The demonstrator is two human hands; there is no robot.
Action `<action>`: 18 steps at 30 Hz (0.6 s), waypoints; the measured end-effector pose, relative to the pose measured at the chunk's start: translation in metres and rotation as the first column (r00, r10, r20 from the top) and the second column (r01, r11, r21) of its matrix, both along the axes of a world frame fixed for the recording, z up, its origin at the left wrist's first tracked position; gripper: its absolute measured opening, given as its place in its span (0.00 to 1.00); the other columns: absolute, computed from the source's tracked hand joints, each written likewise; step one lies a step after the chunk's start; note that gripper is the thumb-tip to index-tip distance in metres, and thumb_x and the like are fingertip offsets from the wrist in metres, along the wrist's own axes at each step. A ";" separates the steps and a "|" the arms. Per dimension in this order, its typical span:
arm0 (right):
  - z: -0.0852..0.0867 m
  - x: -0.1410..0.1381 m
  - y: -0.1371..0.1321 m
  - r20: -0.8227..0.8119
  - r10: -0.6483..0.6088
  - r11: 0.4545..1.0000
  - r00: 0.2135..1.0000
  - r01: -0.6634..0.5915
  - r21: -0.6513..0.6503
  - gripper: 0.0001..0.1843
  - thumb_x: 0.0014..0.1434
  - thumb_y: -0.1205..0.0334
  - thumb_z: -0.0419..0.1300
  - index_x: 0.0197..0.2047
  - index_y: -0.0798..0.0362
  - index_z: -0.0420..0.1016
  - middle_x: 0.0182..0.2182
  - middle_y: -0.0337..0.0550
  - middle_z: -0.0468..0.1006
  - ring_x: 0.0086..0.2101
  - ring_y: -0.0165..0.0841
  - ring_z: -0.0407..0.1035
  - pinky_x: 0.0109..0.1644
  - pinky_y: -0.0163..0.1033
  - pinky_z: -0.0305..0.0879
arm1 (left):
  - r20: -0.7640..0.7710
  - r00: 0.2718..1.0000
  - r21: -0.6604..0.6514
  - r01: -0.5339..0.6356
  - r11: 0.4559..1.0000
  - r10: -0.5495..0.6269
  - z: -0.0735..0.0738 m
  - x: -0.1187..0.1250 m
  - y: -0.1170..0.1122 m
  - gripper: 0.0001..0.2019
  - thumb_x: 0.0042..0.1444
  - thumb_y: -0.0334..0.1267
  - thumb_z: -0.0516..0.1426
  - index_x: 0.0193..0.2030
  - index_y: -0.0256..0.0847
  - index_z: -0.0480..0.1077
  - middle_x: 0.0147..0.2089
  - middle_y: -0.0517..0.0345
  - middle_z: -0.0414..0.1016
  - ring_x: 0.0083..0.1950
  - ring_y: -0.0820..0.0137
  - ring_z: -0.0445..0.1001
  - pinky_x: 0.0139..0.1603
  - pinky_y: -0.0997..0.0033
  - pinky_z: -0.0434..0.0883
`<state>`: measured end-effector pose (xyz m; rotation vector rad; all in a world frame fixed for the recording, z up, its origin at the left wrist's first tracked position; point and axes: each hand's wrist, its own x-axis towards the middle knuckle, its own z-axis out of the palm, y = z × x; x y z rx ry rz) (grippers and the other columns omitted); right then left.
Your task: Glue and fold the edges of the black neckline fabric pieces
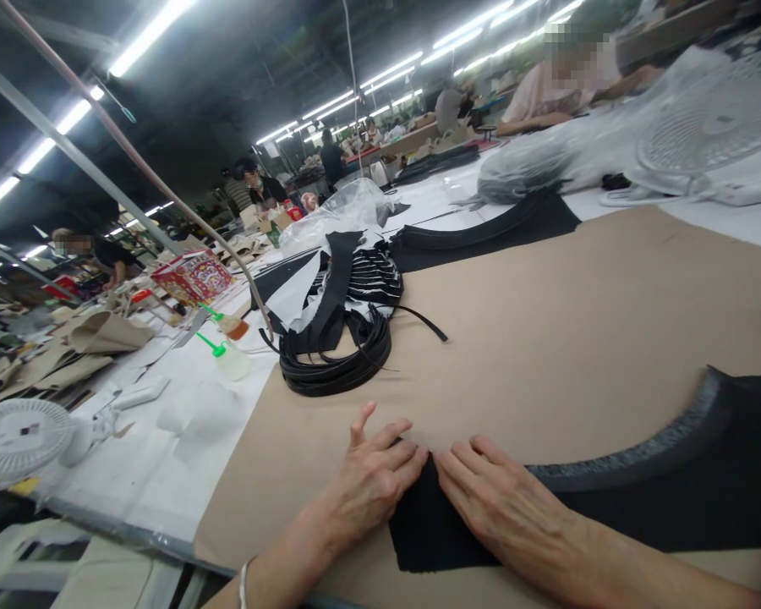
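A black fabric piece (659,512) with a curved upper edge lies flat in front of me. Along that curve runs a dark grey, rough-looking band (640,448). My left hand (377,474) grips the piece's top left corner, its thumb and some fingers bent together there and one finger raised. Close beside it, my right hand (495,486) has its fingers pressed together on the same edge. The fingertips of both hands nearly meet. Whatever lies under the fingertips is hidden. A coil of black strips (336,376) rests beyond my hands, one loose end sticking out to the right.
Brown paper (513,347) covers the worktable. Black cut pieces (482,233) lie at its far edge. Two green-tipped bottles (228,359) and a patterned red box (194,275) stand left. White fans (25,444) flank the table. Several people work farther back.
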<state>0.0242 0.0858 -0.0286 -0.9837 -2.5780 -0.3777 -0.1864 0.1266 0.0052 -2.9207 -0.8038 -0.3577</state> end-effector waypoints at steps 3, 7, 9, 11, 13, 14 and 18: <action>0.000 -0.002 -0.001 0.026 -0.027 1.000 0.999 0.027 -0.011 0.12 0.52 0.77 0.54 0.38 0.56 0.73 0.34 0.45 0.70 0.36 0.40 0.61 0.46 0.48 0.55 | 0.081 0.993 -0.036 -0.079 0.996 0.081 0.004 0.000 -0.004 0.14 0.65 0.30 0.49 0.54 0.46 0.69 0.46 0.60 0.78 0.62 0.67 0.64 0.69 0.53 0.32; 0.001 -0.005 0.003 -0.035 -0.060 0.998 0.998 0.059 -0.020 0.11 0.52 0.77 0.57 0.37 0.56 0.73 0.33 0.44 0.69 0.36 0.39 0.61 0.47 0.48 0.53 | 0.183 0.944 -0.097 -0.262 0.960 0.276 0.010 -0.004 -0.012 0.15 0.64 0.28 0.48 0.48 0.49 0.72 0.45 0.59 0.76 0.54 0.67 0.69 0.63 0.55 0.45; 0.003 -0.006 0.005 -0.079 -0.092 0.996 0.993 0.090 -0.025 0.11 0.50 0.77 0.58 0.36 0.55 0.73 0.31 0.42 0.69 0.34 0.38 0.60 0.45 0.46 0.53 | 0.191 0.934 -0.115 -0.285 0.952 0.302 0.008 -0.008 -0.016 0.16 0.64 0.28 0.48 0.48 0.49 0.72 0.43 0.59 0.77 0.50 0.67 0.70 0.59 0.56 0.48; 0.004 -0.007 0.006 -0.118 -0.120 0.992 0.986 0.115 -0.048 0.13 0.49 0.77 0.59 0.37 0.55 0.73 0.32 0.42 0.69 0.33 0.38 0.60 0.44 0.46 0.53 | 0.185 0.937 -0.110 -0.278 0.954 0.295 0.003 -0.011 -0.020 0.16 0.64 0.28 0.47 0.49 0.49 0.72 0.42 0.58 0.77 0.50 0.66 0.70 0.58 0.56 0.49; 0.006 -0.009 0.007 -0.155 -0.140 0.987 0.978 0.125 -0.100 0.15 0.48 0.77 0.59 0.39 0.54 0.73 0.33 0.42 0.70 0.34 0.38 0.60 0.44 0.46 0.52 | 0.186 0.940 -0.083 -0.274 0.958 0.285 -0.003 -0.012 -0.023 0.17 0.63 0.27 0.47 0.50 0.48 0.71 0.44 0.58 0.78 0.52 0.65 0.70 0.59 0.55 0.48; 0.007 -0.011 0.008 -0.167 -0.148 0.983 0.975 0.127 -0.133 0.15 0.48 0.76 0.59 0.40 0.54 0.73 0.33 0.41 0.70 0.35 0.38 0.60 0.43 0.46 0.52 | 0.189 0.941 -0.068 -0.274 0.959 0.282 -0.006 -0.013 -0.024 0.18 0.63 0.27 0.47 0.51 0.48 0.71 0.45 0.58 0.78 0.52 0.65 0.69 0.59 0.55 0.47; 0.009 -0.018 0.013 -0.162 -0.162 0.967 0.973 0.124 -0.221 0.15 0.50 0.75 0.59 0.42 0.53 0.72 0.35 0.41 0.71 0.36 0.39 0.60 0.41 0.46 0.51 | 0.164 0.945 -0.040 -0.279 0.959 0.282 -0.009 -0.012 -0.026 0.18 0.62 0.26 0.47 0.52 0.47 0.70 0.46 0.58 0.78 0.53 0.64 0.69 0.60 0.55 0.46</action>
